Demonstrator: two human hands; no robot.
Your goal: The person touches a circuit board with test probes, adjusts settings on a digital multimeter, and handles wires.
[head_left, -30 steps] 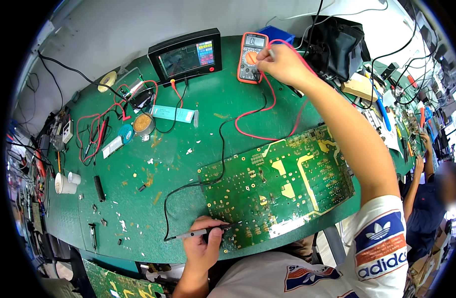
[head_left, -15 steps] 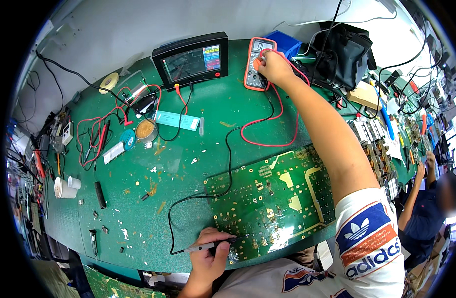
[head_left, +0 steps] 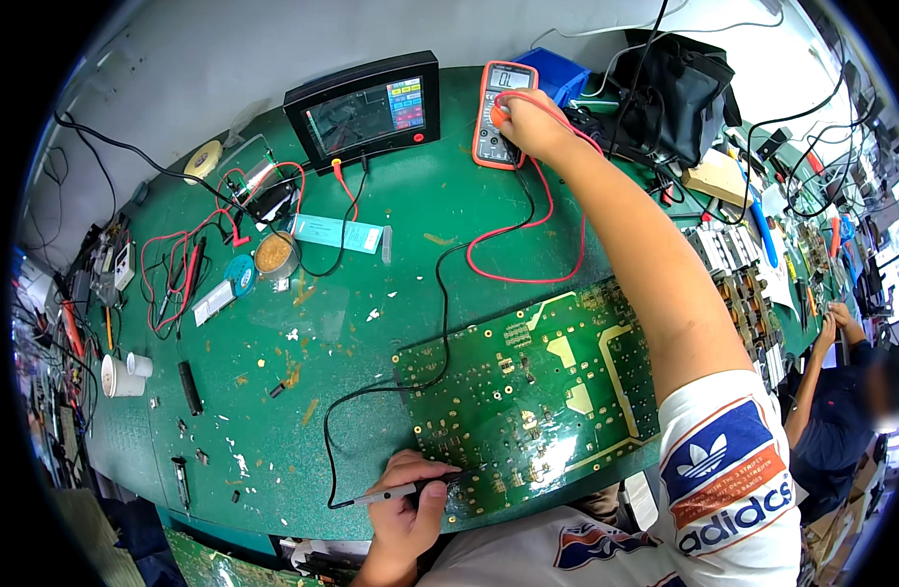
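Observation:
My left hand [head_left: 410,514] is closed round a grey-and-black test probe [head_left: 398,491] by the near edge of a green circuit board [head_left: 488,391]. The probe's dark tip points right, over the board; whether it touches cannot be made out. A black lead [head_left: 444,323] runs from the probe to an orange-framed multimeter [head_left: 490,152] at the back. My right arm reaches across the board, and my right hand [head_left: 535,125] has its fingers closed at the multimeter's orange dial. Over this hand loops a red lead [head_left: 528,280]; its probe end is hidden.
A black-framed monitor [head_left: 366,112] stands left of the multimeter, a blue bin [head_left: 557,76] behind it. Further left lie a round tin [head_left: 275,256] and red and black leads. At right are a black bag [head_left: 669,98] and stacked parts; a co-worker [head_left: 846,391] sits beyond.
The whole view has shifted slightly, moving the bench things up and left. My right hand stays at the multimeter, with a little more of the dial showing. My left hand keeps the probe.

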